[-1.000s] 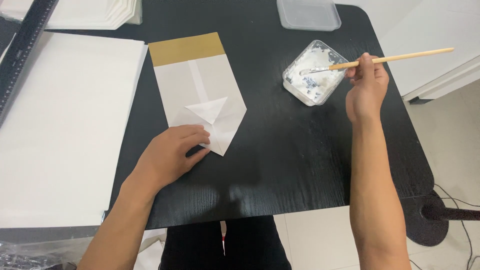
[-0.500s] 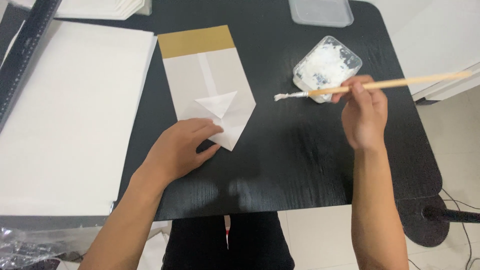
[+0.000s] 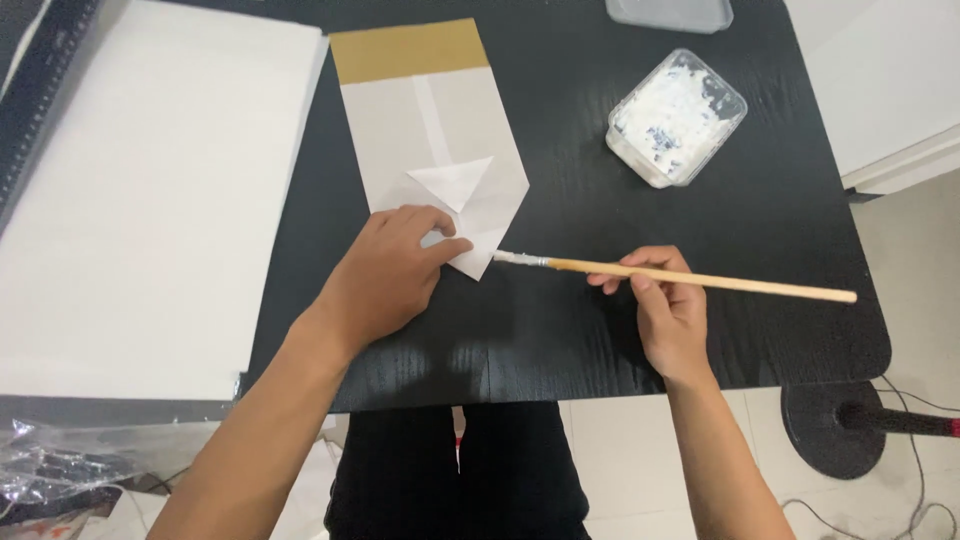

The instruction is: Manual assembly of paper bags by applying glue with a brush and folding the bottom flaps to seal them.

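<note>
A folded white paper bag [image 3: 440, 140] with a tan band at its far end lies flat on the black table [image 3: 560, 330]. Its near end is folded into triangular flaps. My left hand [image 3: 390, 275] presses down on the bag's near corner, fingers spread over the fold. My right hand [image 3: 665, 305] grips a long wooden brush [image 3: 700, 280], held almost level. The brush's white tip points left and sits just beside the bag's near corner. A clear plastic tub of white paste [image 3: 675, 115] stands at the far right of the table.
A large stack of white sheets [image 3: 140, 190] covers the table's left side, with a dark ruler [image 3: 40, 90] along its far left. A clear lid [image 3: 670, 12] lies at the far edge. White boards [image 3: 880, 80] sit to the right. A round stand base [image 3: 835, 430] is on the floor.
My right hand carried the brush from the paste tub down and left, so its tip is now at the bag's near corner. My left hand stayed on the bag.
</note>
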